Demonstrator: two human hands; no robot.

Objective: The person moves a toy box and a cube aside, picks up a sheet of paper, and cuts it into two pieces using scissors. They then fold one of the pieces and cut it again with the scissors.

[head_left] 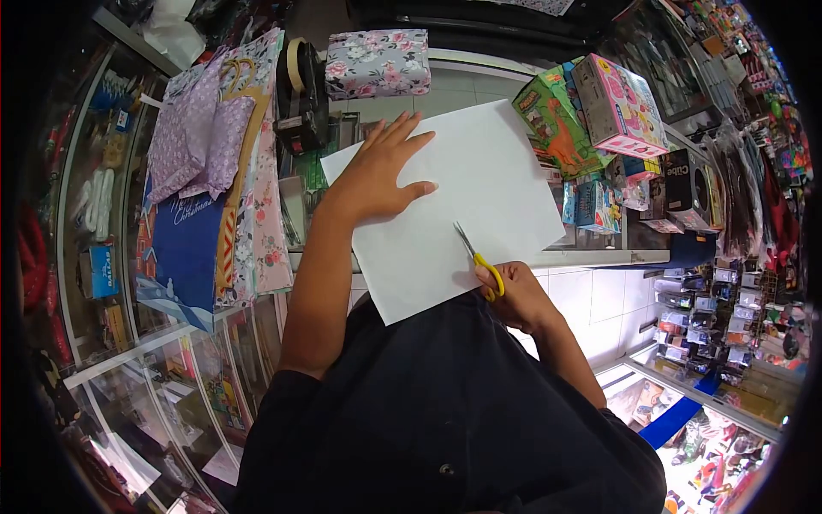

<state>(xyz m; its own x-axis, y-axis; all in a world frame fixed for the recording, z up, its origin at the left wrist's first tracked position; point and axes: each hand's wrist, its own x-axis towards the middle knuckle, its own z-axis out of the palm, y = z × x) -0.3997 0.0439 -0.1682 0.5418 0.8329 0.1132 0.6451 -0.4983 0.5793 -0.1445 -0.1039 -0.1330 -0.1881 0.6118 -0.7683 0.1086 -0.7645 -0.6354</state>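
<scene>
A large white sheet of paper (pixel 479 163) lies over the glass counter, its near corner reaching past the counter's front edge toward my body. My left hand (pixel 385 167) rests flat on the sheet's left part, fingers stretched out and thumb spread to the right. In my right hand (pixel 519 295), at the sheet's near edge, are scissors (pixel 490 276) with yellow handles. Their metal blades point up and to the left over the paper and look closed together. Nothing is printed on the visible side of the sheet.
Left of the paper are a tape dispenser (pixel 301 94), a stack of floral wrapping sheets (pixel 272 248), a blue Christmas bag (pixel 184 240) and purple wrapped parcels (pixel 184 141). A floral wrapped box (pixel 378 63) sits behind. A pink box (pixel 618 107) and a green dinosaur bag (pixel 556 124) stand right.
</scene>
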